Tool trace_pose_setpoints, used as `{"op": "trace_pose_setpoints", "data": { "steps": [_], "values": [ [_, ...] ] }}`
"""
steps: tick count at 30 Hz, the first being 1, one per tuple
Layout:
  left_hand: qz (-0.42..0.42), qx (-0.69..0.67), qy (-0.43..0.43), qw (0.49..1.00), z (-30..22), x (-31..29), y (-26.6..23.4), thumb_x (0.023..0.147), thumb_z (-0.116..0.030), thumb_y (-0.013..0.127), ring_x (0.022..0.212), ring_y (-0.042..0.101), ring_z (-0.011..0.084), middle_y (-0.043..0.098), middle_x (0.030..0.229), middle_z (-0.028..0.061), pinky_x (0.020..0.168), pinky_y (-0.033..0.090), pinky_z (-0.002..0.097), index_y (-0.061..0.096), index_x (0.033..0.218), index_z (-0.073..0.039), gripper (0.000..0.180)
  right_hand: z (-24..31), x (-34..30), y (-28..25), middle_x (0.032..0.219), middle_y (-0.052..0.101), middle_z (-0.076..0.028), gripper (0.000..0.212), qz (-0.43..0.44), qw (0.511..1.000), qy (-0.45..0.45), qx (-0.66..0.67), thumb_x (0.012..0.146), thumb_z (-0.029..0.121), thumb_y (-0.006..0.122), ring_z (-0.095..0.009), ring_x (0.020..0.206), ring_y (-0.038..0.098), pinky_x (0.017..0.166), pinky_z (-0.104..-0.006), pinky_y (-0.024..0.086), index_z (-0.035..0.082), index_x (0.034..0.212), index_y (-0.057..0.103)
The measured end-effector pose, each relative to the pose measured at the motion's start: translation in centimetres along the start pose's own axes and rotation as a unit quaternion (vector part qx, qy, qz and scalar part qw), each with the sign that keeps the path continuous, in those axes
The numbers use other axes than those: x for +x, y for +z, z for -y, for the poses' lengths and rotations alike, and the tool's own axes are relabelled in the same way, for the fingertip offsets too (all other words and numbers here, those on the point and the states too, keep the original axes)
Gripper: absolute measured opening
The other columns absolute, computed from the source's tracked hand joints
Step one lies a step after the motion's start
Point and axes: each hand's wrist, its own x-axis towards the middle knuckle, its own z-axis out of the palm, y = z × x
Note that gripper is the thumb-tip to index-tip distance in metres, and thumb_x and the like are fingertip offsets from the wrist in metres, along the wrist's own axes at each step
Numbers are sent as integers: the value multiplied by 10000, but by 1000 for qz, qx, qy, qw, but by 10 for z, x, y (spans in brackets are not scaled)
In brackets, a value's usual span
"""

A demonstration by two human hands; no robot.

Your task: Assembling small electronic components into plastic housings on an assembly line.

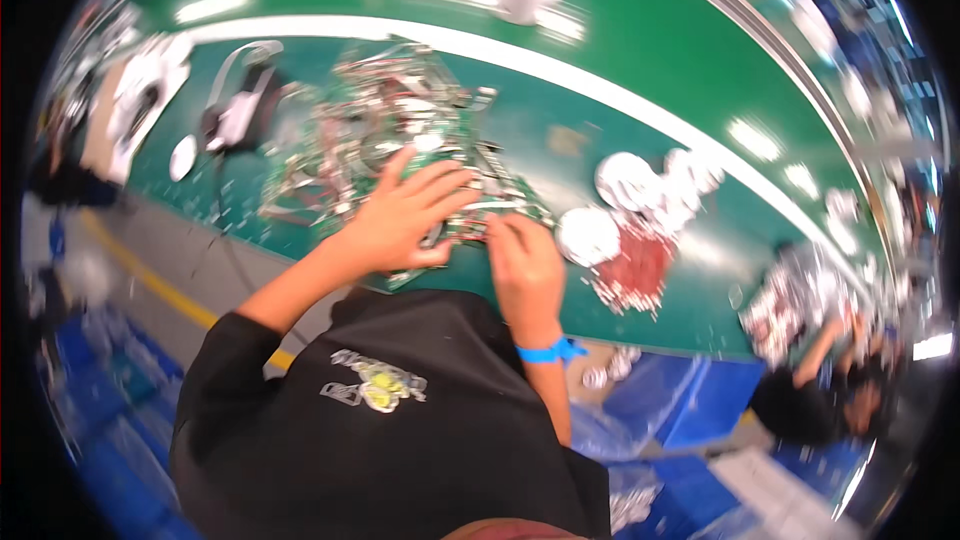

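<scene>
A heap of circuit boards spans the tabletop

From here I see the heap running from the tabletop's near edge almost to its far edge. The person's left hand lies over its near side, fingers spread wide. The right hand, a blue band at its wrist, is at the heap's near right side, fingers drawn narrow; I cannot tell whether they pinch anything. Just right of that hand, toward the near edge, lies a bundle of reddish wires, with round white pieces beside it, toward the far edge. A dark device sits left of the heap.
</scene>
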Motion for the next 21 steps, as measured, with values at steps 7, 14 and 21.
{"op": "trace_pose_setpoints", "data": {
  "steps": [7,14,21],
  "values": [
    [-21,20,8,1000,32,-17,-19,740,-318,674,1304,440,207,524,1343,32,1169,126,555,558,1262,-158,558,7,20,-4,896,629,-107,124,51,997,60,0,813,28,685,-303,823,627,713,-386,507,28,936,670],
    [-27,14,-23,999,-5,-5,-50,725,-441,744,1389,341,289,460,1421,79,1155,17,618,521,1313,-125,705,-7,24,11,980,592,-128,141,22,1000,17,2,766,35,680,-316,844,566,747,-404,472,20,882,601],
    [-78,-88,-35,992,1,13,3,758,-383,772,1250,506,242,608,1213,63,1166,135,553,639,1037,-103,417,4,22,-9,736,582,-73,172,-49,998,45,13,736,24,709,-265,686,553,603,-366,455,51,868,602]
  ]
}}
